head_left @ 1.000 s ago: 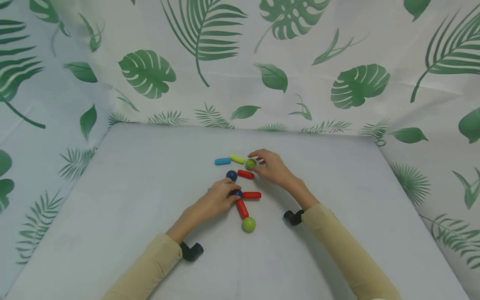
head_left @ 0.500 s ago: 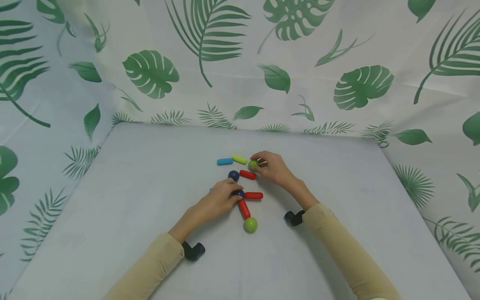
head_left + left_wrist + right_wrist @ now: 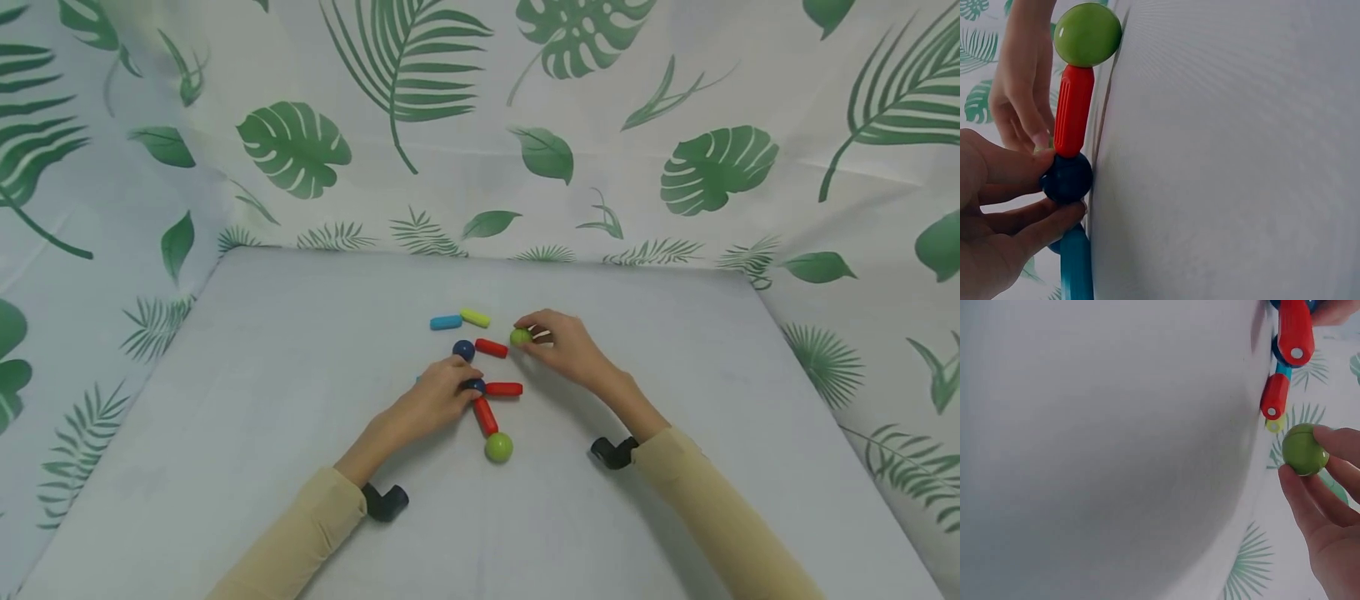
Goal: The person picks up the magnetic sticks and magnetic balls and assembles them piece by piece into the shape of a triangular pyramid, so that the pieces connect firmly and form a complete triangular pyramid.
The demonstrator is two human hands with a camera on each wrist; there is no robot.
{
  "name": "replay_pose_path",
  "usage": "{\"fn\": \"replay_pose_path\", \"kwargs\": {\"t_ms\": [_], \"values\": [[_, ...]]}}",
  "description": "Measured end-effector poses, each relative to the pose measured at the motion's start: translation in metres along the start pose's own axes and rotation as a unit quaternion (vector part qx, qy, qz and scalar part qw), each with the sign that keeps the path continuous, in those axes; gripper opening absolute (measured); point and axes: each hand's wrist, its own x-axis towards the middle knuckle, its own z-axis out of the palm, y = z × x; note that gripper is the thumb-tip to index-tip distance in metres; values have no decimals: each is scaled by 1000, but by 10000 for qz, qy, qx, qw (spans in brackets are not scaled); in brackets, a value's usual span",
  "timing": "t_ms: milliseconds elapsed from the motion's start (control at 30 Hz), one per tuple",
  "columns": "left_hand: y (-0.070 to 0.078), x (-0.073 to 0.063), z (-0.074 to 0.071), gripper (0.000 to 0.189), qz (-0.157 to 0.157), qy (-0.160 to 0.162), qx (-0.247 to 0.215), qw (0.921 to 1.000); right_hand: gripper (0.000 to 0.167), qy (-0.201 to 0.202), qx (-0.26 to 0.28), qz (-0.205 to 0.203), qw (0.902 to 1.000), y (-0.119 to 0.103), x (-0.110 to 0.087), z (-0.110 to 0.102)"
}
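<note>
My left hand [image 3: 438,396] pinches a dark blue ball [image 3: 1067,178] between thumb and fingers. From that ball a red magnetic rod [image 3: 1074,112] leads to a green ball [image 3: 498,447], and a second red rod [image 3: 504,389] points right. A light blue rod [image 3: 1077,265] lies on the ball's other side, mostly hidden by the hand in the head view. My right hand [image 3: 568,348] holds another green ball [image 3: 1305,450] at its fingertips, apart from the rods. Just beyond the left hand, another dark blue ball [image 3: 463,350] sits near a loose red rod [image 3: 491,348].
A blue rod [image 3: 446,322] and a yellow-green rod [image 3: 475,317] lie end to end farther back on the white table [image 3: 300,333]. Leaf-print cloth [image 3: 450,192] hangs behind and at both sides. A black wrist device [image 3: 386,503] sits below the left sleeve.
My right hand has drawn the green ball right and slightly toward me, away from the yellow-green rod. The left hand keeps its place on the dark blue ball.
</note>
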Motion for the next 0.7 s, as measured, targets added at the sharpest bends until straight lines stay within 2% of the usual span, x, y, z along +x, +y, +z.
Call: {"fn": "replay_pose_path", "kwargs": {"t_ms": [367,700], "values": [[3,-1,1,36,-136,73,-7,9999,32,-197,-64,-29,9998,-5,-31,-7],[4,-3,1,37,-85,186,35,9998,32,-481,-2,-19,9988,-5,-46,-5]]}}
